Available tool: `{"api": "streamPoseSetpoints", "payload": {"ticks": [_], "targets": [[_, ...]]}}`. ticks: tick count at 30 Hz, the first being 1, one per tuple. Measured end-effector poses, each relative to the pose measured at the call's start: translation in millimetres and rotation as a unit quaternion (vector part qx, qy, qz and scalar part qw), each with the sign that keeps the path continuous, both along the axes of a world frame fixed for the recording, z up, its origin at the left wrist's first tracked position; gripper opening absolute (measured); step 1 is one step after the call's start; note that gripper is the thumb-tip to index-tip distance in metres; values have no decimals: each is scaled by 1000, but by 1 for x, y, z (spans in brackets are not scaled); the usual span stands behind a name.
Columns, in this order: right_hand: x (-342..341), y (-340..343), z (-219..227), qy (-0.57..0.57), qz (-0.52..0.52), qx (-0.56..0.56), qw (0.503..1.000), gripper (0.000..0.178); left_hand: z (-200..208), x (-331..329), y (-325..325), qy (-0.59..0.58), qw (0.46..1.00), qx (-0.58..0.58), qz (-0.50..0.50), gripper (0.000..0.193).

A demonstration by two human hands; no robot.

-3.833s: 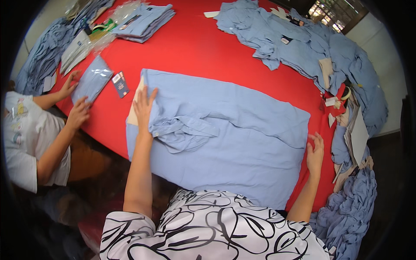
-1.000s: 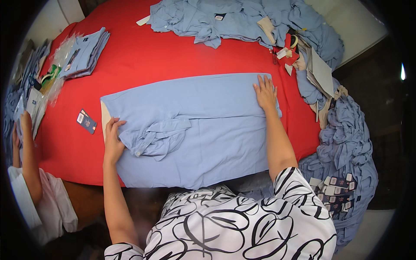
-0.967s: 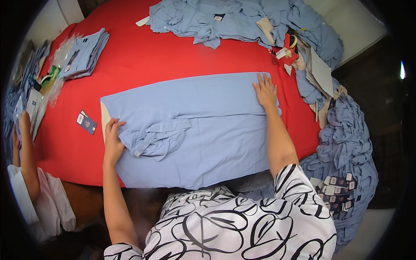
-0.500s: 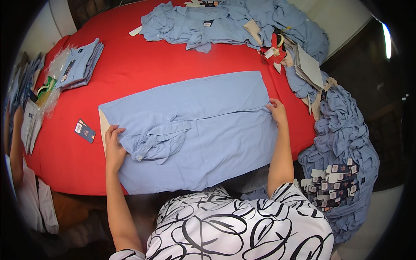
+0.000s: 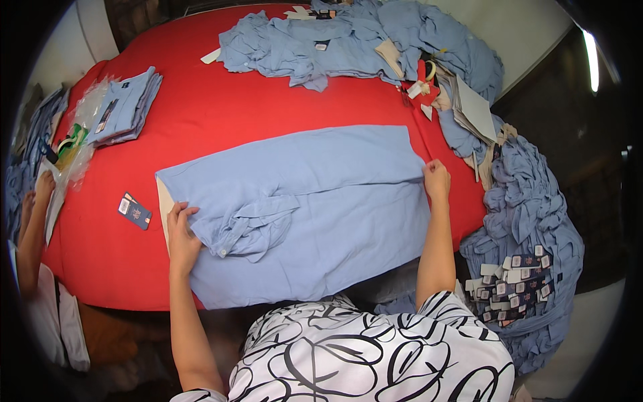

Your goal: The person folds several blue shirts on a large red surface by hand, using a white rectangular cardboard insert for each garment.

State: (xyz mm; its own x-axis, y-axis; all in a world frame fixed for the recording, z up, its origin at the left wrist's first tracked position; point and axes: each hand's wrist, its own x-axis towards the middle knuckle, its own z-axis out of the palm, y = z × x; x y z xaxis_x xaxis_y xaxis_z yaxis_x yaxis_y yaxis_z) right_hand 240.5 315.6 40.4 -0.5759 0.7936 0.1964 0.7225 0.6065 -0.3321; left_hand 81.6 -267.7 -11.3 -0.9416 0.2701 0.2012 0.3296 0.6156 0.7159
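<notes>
A light blue shirt [image 5: 335,221] lies spread in front of me, folded in along its length. Part of it, with a white button, is bunched in a loose heap [image 5: 251,231] on the left half. A cream-coloured edge [image 5: 163,201] peeks out from under its left end. My left hand [image 5: 183,234] is closed on the shirt's left end, beside the bunched part. At the right end, my right hand [image 5: 437,179] pinches the shirt's edge near the fold line. A dark blue hang tag [image 5: 135,211] rests left of my left hand.
The red-covered table [image 5: 194,107] carries a stack of folded blue shirts [image 5: 124,107] at far left. Loose blue shirts [image 5: 301,50] lie along the back, more [image 5: 529,187] at right under many tags [image 5: 512,285]. White sheets [image 5: 472,107] sit between. A co-worker's hand [image 5: 45,187] works at left.
My right hand has drawn in its fingers and shifted slightly right at the shirt's edge. My left hand keeps its place. The co-worker's hands have moved further into view, and the whole view has shifted slightly.
</notes>
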Motion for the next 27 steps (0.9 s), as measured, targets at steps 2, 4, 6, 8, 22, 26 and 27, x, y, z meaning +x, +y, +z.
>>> {"api": "streamPoseSetpoints", "payload": {"ticks": [2,4,6,8,22,26,27], "targets": [[-17,-3,-1,-46,-7,24,999,25,2,1,-1,4,1000,-5,6,49],[-40,-5,-3,-38,-5,85,996,36,3,3,-2,5,1000,-5,8,50],[-72,56,-37,95,85,64,990,50,5,-1,7,-8,1000,-13,-12,48],[-119,65,-53,121,76,40,989,44,8,-3,6,-16,1000,-19,-9,47],[-76,-12,-77,-2,56,90,994,49,8,3,4,6,999,-32,4,47],[-71,-25,-74,-29,59,208,976,44,4,2,1,20,1000,-13,-3,46],[-79,-41,-60,-46,56,239,968,42,2,1,-1,31,999,-20,-5,45]]}}
